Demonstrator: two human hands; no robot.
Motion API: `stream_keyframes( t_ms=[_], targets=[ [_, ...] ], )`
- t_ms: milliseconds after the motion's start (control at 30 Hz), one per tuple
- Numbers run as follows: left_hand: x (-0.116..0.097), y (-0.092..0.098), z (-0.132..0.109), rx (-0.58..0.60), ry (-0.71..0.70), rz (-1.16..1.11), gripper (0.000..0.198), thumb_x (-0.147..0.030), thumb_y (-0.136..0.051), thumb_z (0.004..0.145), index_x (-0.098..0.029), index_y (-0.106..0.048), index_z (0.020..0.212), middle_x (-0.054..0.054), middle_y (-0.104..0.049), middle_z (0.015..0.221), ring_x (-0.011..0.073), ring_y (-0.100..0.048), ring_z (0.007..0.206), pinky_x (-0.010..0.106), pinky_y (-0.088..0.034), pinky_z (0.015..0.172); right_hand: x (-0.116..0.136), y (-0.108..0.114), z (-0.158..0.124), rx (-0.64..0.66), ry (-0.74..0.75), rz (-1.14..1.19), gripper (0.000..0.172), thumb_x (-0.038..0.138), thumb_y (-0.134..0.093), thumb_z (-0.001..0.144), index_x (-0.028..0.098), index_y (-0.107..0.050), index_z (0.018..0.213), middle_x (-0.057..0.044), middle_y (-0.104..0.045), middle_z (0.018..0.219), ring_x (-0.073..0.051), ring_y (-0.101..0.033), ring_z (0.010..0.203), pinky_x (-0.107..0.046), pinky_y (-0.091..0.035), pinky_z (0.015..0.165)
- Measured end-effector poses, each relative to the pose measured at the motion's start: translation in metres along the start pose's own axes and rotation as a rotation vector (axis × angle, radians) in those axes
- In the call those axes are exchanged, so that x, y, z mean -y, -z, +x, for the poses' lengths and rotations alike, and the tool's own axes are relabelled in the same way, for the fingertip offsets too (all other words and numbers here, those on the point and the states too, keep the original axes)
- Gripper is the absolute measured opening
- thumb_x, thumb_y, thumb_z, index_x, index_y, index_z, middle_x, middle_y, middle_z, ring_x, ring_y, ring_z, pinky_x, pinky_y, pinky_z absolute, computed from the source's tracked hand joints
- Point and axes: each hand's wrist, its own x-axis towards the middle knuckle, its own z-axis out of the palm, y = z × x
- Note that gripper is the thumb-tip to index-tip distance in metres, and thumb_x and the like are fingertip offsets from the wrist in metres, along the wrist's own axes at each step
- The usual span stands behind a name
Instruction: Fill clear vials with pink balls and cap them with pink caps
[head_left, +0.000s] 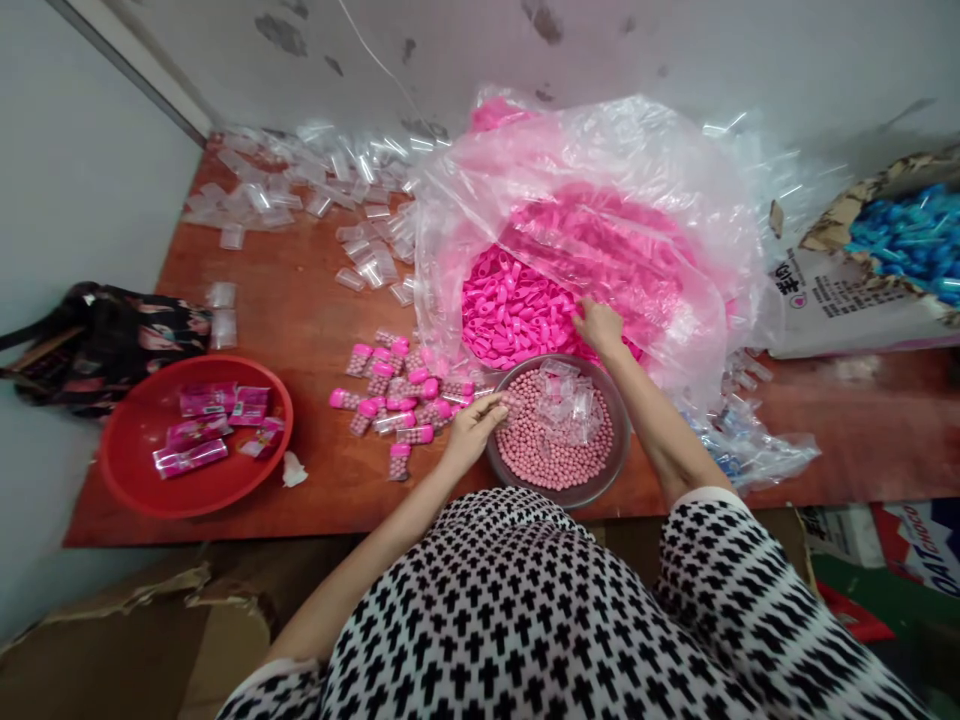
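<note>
My left hand (478, 428) is at the left rim of a grey bowl (622, 455), thumb and fingers pinched on a small clear plastic tube (511, 402). Pink round beads (551, 460) fill the bowl, and several clear empty tubes (574, 405) lie on top of them. Behind the bowl, my right hand (602, 328) reaches into the mouth of a large clear plastic bag (645, 135). Its fingers are closed against the pink plastic caps (514, 310); what they grip is hidden. Left of the bowl lie several bead-filled tubes with pink caps (401, 405).
Loose clear tubes (360, 170) are heaped along the wall. A red basin (120, 450) with pink packets (195, 457) stands left, near a dark floral bag (142, 335). On the right is an open sack (840, 300) of blue pieces (911, 240).
</note>
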Motion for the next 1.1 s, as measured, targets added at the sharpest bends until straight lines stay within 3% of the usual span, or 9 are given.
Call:
stream_keyframes(
  t_ms=[167,333,467,600,833,967,1100],
  targets=[
    [-0.013,-0.008,0.010,0.034,-0.043,-0.126,0.043,-0.041,-0.075,0.066,-0.016,-0.068,0.099,0.006,-0.071,0.095,0.0172,-0.066,0.081,0.033,-0.056,0.074,-0.029,0.020,-0.030,0.092,-0.009,0.695,0.036,0.028,-0.057,0.071,0.014,-0.060,0.104,-0.003,-0.066,0.074,-0.016,-0.061,0.064,-0.031,-0.050,0.065],
    [-0.030,-0.030,0.017,0.085,-0.075,-0.228,0.045,-0.039,-0.076,0.065,-0.018,-0.067,0.103,0.008,-0.066,0.113,0.0200,-0.065,0.093,0.032,-0.057,0.075,-0.023,0.028,-0.073,0.183,-0.084,1.226,0.029,0.031,-0.061,0.066,0.016,-0.059,0.090,0.002,-0.061,0.066,-0.010,-0.058,0.055,-0.023,-0.047,0.055],
    [-0.037,-0.043,0.016,0.112,-0.114,-0.281,0.046,-0.037,-0.076,0.065,-0.021,-0.065,0.107,0.007,-0.059,0.127,0.0208,-0.063,0.100,0.035,-0.056,0.080,-0.007,0.029,-0.102,0.238,-0.033,1.328,0.035,0.035,-0.065,0.067,0.017,-0.059,0.096,0.003,-0.061,0.068,-0.010,-0.059,0.055,-0.023,-0.047,0.053],
    [-0.042,-0.048,0.010,0.107,-0.136,-0.317,0.035,-0.036,-0.078,0.064,-0.020,-0.068,0.094,0.005,-0.057,0.129,0.0177,-0.064,0.097,0.032,-0.057,0.079,0.003,0.030,-0.119,0.164,0.027,1.260,0.038,0.037,-0.063,0.072,0.018,-0.056,0.104,0.003,-0.061,0.068,-0.011,-0.059,0.057,-0.025,-0.048,0.056],
    [-0.040,-0.051,-0.007,0.138,-0.079,-0.345,0.035,-0.035,-0.080,0.060,-0.017,-0.067,0.087,0.003,-0.068,0.100,0.0125,-0.065,0.082,0.025,-0.056,0.070,0.013,0.045,-0.150,0.298,0.266,1.134,0.034,0.048,-0.060,0.079,0.016,-0.064,0.089,-0.001,-0.065,0.067,-0.009,-0.056,0.055,-0.022,-0.046,0.054],
    [-0.032,-0.054,-0.016,0.125,-0.075,-0.355,0.037,-0.038,-0.080,0.060,-0.017,-0.066,0.087,0.001,-0.069,0.088,0.0115,-0.064,0.074,0.029,-0.055,0.075,0.019,0.044,-0.167,0.227,0.227,1.310,0.037,0.050,-0.063,0.076,0.019,-0.064,0.095,0.001,-0.065,0.068,-0.009,-0.057,0.055,-0.021,-0.047,0.053],
    [-0.025,-0.058,-0.027,0.052,-0.248,-0.152,0.032,-0.040,-0.073,0.069,-0.017,-0.066,0.091,0.005,-0.069,0.099,0.0177,-0.064,0.090,0.036,-0.051,0.087,0.029,0.035,-0.181,0.137,0.075,1.472,0.037,0.044,-0.073,0.067,0.021,-0.061,0.093,0.002,-0.064,0.078,-0.010,-0.060,0.064,-0.023,-0.052,0.060]
  ],
)
